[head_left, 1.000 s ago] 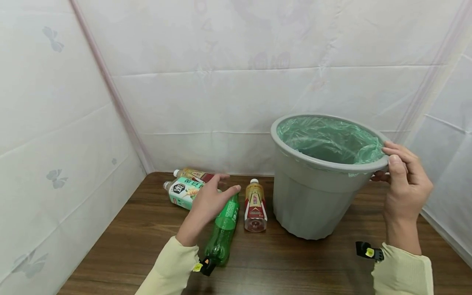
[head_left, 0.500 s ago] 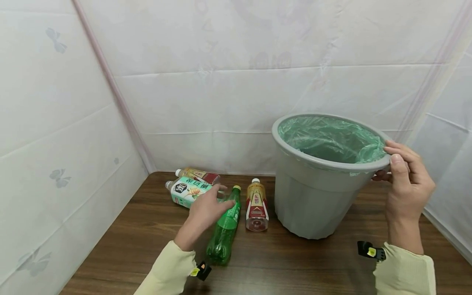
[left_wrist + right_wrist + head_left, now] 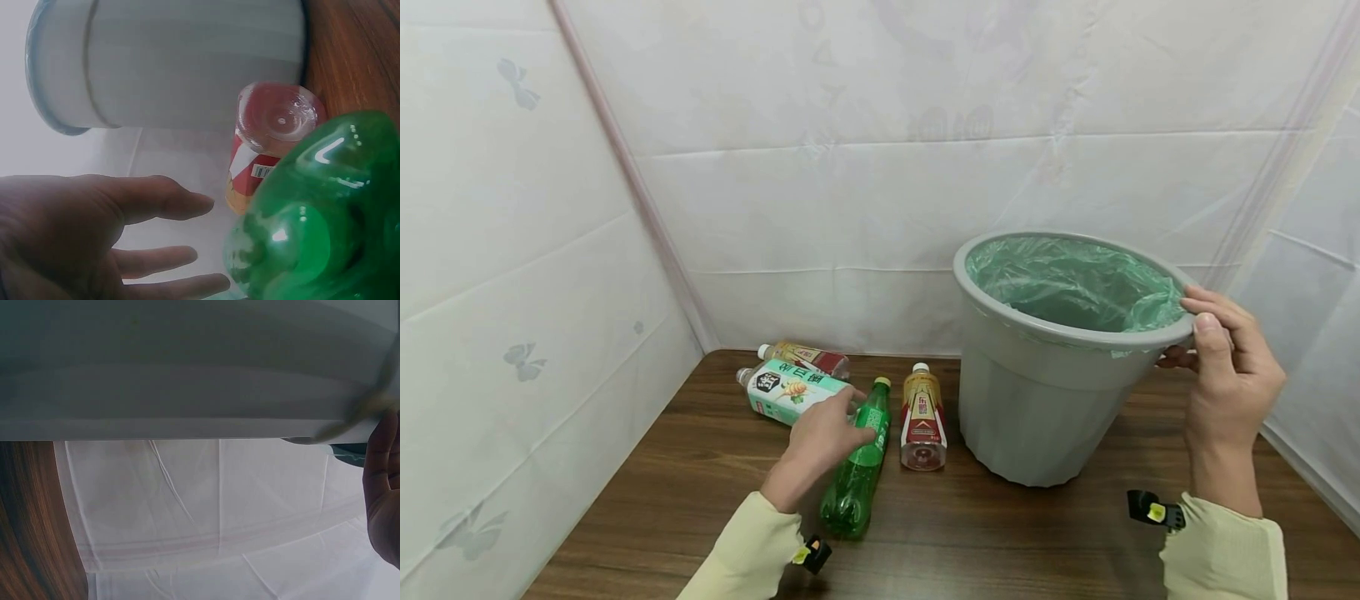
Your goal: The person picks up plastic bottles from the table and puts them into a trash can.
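My left hand (image 3: 824, 435) hovers at the green soda bottle (image 3: 854, 483), fingers spread on either side of its upper label. In the left wrist view the thumb (image 3: 164, 199) and fingers are extended, with a gap between them and the bottle's base. The bottle lies on its side, yellow cap pointing away. My right hand (image 3: 1231, 383) grips the right rim of a grey trash bin (image 3: 1037, 400), thumb outside and fingertips over the edge. A green plastic bag (image 3: 1067, 275) lines the bin. The bin leans a little toward the right hand.
A red-and-gold drink bottle (image 3: 921, 421) lies between the green bottle and the bin. At the left, a mint-labelled bottle (image 3: 790, 392) and another red-and-gold bottle (image 3: 812, 358) lie together. White curtains (image 3: 850, 208) enclose the wooden table (image 3: 685, 500) behind and at both sides.
My left hand has lowered toward the green bottle, its fingers coming down nearer the label. The right hand has kept its grip on the bin rim; the bottles lie where they were.
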Demonstrator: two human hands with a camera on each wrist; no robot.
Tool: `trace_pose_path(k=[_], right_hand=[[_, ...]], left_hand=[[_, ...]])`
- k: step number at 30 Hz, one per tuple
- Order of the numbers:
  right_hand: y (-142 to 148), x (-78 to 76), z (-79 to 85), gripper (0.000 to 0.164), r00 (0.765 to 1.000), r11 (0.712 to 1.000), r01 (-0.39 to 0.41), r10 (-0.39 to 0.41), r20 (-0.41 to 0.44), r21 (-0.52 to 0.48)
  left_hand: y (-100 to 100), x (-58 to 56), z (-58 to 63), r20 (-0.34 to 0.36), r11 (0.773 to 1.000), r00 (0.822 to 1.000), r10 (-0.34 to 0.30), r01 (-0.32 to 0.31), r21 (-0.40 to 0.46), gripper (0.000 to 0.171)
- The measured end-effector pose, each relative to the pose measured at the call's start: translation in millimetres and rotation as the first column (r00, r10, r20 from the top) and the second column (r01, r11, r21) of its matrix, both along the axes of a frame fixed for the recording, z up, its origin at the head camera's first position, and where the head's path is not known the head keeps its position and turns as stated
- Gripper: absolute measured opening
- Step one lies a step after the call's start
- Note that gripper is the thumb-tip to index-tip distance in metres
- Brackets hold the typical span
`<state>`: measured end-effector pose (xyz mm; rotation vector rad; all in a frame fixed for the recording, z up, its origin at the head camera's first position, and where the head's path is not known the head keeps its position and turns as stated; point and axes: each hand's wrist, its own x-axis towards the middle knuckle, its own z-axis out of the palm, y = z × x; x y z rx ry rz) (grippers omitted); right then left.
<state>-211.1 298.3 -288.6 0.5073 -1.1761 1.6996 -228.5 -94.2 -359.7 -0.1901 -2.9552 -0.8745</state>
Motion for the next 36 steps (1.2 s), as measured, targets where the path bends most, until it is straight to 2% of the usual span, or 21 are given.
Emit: trace_pose_path(k=[10, 17, 36], right_hand=[[0, 0.6, 0.1, 0.028, 1.000, 1.000, 0.008, -0.008, 0.010, 0.006], [-1, 0.4, 0.7, 0.028, 1.000, 1.000, 0.007, -0.007, -0.002, -0.001], [-2, -0.2, 2.0, 0.028, 1.000, 1.000, 0.008, -0.008, 0.002, 0.002]], left_hand=[[4, 1.0, -5.9, 0.022, 0.999, 1.000, 0.011, -0.010, -0.034, 0.058], [10, 1.1, -11.2, 0.031, 0.996, 1.000, 0.002, 0.000, -0.093, 0.067], [13, -1.3, -17.1, 0.030, 0.996, 0.999, 0.014, -0.011, -0.089, 0.074]])
